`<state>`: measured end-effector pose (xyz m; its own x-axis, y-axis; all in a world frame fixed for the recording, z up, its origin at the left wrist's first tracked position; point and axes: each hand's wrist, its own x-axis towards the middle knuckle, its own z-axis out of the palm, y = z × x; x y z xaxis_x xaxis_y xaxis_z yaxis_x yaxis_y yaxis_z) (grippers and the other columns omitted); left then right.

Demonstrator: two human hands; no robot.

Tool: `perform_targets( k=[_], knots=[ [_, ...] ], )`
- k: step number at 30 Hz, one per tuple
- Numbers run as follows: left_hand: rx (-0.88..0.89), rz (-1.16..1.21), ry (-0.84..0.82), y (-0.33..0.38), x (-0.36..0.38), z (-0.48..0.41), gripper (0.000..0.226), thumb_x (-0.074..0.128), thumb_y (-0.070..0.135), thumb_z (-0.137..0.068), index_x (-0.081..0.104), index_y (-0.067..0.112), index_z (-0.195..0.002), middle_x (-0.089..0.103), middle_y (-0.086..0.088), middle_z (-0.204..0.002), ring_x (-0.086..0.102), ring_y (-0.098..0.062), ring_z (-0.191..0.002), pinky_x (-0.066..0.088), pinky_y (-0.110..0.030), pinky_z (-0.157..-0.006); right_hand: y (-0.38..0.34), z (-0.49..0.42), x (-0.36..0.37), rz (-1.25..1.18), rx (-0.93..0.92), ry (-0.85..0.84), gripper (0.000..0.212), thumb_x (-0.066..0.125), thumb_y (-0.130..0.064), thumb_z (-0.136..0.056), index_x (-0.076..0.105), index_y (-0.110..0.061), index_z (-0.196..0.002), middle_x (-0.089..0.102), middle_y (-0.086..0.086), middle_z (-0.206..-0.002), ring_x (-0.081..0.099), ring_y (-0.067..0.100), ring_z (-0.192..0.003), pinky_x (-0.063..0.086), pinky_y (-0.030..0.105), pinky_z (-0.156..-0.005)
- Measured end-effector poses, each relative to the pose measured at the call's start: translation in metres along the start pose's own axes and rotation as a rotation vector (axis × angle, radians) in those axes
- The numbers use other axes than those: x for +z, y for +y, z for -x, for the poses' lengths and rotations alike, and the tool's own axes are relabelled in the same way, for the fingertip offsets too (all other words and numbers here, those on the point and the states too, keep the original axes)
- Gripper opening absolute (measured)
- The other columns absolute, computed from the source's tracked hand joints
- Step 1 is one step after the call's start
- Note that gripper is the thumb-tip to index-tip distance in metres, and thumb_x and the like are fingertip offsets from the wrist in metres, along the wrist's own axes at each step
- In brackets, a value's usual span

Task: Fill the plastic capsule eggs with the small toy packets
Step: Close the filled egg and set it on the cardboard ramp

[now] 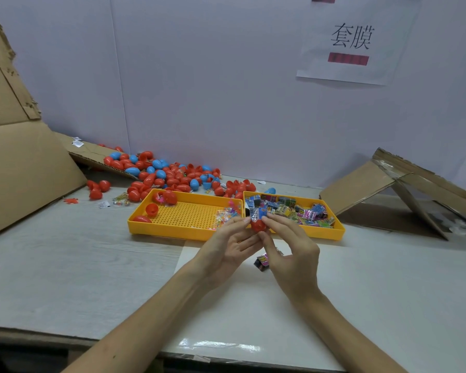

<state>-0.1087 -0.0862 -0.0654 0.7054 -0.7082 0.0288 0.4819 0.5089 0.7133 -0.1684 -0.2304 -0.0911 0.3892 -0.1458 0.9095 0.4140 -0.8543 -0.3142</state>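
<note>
Grey table (65, 265): loose pile of capsule eggs (170, 176) at back, yellow tray (315, 234) of toy packets (293, 211) in front.

Left hand (226, 249) pinches red egg half (258, 226) in fingertips, above tray's near edge.

Right hand (293, 259): thumb and forefinger pinch crinkly packet (256, 212) into it.

Shell likely light, stiff, slick: hold near rim. Packet soft, foldable: press at middle.

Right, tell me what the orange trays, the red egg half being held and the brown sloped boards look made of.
Orange perforated trays: moulded hard plastic, semi-matte, going by the even colour and regular grid of holes.
Red capsule egg half: smooth, slightly glossy plastic, apparently thin-walled.
Brown sloped boards: probably corrugated cardboard, matte, with ragged torn edges and fold creases.
</note>
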Motion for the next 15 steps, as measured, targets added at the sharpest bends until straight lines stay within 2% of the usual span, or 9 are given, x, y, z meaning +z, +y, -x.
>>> perform_targets(
  k=[6, 12, 15],
  knots=[
    [0.008, 0.009, 0.012, -0.0013, -0.0005, -0.0008, 0.034, 0.07, 0.015, -0.089, 0.058, 0.007, -0.119, 0.066, -0.022, -0.129, 0.067, -0.029, -0.117, 0.058, -0.033, -0.092, 0.0031, 0.0001, -0.0011, -0.022, -0.01, 0.007, 0.023, 0.077, -0.007, -0.082, 0.075, -0.003, -0.105, 0.072, 0.006, -0.105, 0.064, 0.008, -0.103, 0.048, 0.013, -0.096],
    [-0.007, 0.039, 0.015, -0.0019, -0.0017, -0.0009, 0.04, 0.072, 0.014, -0.087, 0.06, 0.004, -0.124, 0.065, -0.023, -0.131, 0.067, -0.029, -0.118, 0.059, -0.032, -0.091, 0.0033, 0.0005, -0.0009, -0.023, -0.003, 0.011, 0.019, 0.077, -0.006, -0.081, 0.076, -0.001, -0.099, 0.072, 0.007, -0.1, 0.065, 0.011, -0.099, 0.05, 0.015, -0.094],
    [-0.003, 0.046, 0.028, -0.0019, -0.0014, -0.0013, 0.04, 0.072, 0.013, -0.086, 0.06, 0.004, -0.124, 0.067, -0.023, -0.127, 0.068, -0.03, -0.117, 0.059, -0.033, -0.09, 0.0022, -0.0003, -0.0008, -0.034, -0.001, -0.001, 0.024, 0.075, -0.011, -0.085, 0.074, -0.002, -0.107, 0.072, 0.005, -0.105, 0.064, 0.009, -0.104, 0.047, 0.012, -0.097]
  ],
)
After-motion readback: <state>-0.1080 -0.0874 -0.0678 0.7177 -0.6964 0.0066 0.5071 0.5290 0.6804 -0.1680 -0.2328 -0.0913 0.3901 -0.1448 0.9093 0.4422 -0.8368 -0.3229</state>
